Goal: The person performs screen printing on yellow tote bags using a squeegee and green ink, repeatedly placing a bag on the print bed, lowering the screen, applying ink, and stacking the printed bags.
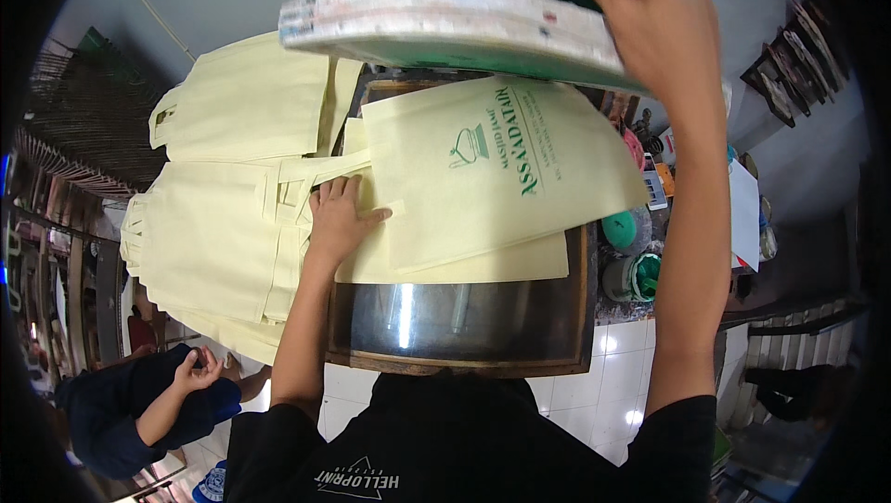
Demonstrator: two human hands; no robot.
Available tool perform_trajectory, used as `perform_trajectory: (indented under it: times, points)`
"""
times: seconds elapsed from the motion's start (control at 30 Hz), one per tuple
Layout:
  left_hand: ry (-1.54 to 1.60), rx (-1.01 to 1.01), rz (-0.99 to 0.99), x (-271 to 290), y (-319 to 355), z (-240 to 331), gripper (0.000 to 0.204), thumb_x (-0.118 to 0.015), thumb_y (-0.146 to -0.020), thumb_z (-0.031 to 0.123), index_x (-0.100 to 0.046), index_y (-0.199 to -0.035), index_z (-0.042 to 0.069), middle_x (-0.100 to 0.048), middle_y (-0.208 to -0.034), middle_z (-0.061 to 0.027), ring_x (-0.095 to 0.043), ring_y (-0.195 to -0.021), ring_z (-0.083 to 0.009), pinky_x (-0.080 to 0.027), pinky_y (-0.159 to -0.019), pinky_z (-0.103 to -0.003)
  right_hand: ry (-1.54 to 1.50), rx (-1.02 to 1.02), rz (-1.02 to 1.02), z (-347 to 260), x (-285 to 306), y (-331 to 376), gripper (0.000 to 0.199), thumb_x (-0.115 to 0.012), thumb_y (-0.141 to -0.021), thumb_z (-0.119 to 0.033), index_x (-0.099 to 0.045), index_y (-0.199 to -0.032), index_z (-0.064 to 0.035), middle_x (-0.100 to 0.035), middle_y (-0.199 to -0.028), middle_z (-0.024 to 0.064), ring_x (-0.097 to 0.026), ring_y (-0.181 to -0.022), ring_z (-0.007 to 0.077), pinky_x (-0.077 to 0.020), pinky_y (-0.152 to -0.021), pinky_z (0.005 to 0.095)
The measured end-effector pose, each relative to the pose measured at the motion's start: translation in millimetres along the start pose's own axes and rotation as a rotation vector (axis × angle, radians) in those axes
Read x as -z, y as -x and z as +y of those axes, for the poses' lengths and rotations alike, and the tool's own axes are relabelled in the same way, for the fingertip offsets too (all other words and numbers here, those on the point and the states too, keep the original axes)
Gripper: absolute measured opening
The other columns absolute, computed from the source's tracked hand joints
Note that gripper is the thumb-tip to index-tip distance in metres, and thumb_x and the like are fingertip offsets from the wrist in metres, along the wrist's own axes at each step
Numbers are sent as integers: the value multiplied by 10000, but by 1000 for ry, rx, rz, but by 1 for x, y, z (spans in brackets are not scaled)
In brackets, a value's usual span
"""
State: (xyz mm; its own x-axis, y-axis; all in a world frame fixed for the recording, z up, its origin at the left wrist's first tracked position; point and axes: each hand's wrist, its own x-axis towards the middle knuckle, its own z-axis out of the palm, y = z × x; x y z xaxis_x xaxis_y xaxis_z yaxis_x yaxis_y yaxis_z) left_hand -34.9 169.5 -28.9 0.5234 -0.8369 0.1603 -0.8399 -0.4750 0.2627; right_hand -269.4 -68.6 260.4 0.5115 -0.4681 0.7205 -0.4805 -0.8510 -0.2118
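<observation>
A frame raised on edge, apparently a printing screen with a paint-marked white side (445, 25) and green mesh, is in the grip of my right hand (640, 34), above the far side of the table. My left hand (339, 220) closes on the handle end of a pale yellow cloth bag (427, 169) with a green print; some fingertips are hidden in the folds. This bag lies tilted, its right end curving up. Beneath it, another pale yellow bag (520, 266) rests on the dark glossy tabletop (418, 317) with a wooden rim.
Piles of pale yellow bags (209, 225) stand at the left. On the right are an open tub of green ink (636, 276), a green-topped container (620, 227) and a phone-like device (655, 189). Another person (139, 401) sits at the lower left, one hand raised.
</observation>
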Motion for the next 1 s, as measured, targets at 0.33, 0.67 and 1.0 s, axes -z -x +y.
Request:
perform_trajectory:
  times: [0.33, 0.67, 1.0]
  points:
    - [-39, 101, -430, 12, -14, 24, 520, -792, -794, 511, -727, -1005, 40, -706, -1042, -156, -571, -1138, -316, -314, -1037, -487, 44, -3, -41, 17, 3, -64, 365, -726, -876, -342, -743, -965, 12, -711, -867, 248, -685, -825, 412, -524, -767, 459]
    - [400, 149, 12, 117, -19, -57, 276, -702, -929, 212, -693, -987, -57, -725, -914, -141, -668, -847, -192, -521, -822, -331, 67, 61, -63, 54, -11, -109, 504, -753, -870, -398, -740, -1112, 45, -728, -1056, 275, -707, -972, 413, -537, -892, 450]
    - [195, 268, 340, 118, -15, -106, 521, -709, -940, 200, -559, -1409, 32, -658, -1315, -213, -654, -1182, -307, -496, -1007, -411, 126, 97, -25, 63, -19, -121, 544, -769, -845, -383, -728, -1147, 68, -711, -1104, 301, -701, -1021, 427, -534, -927, 452]
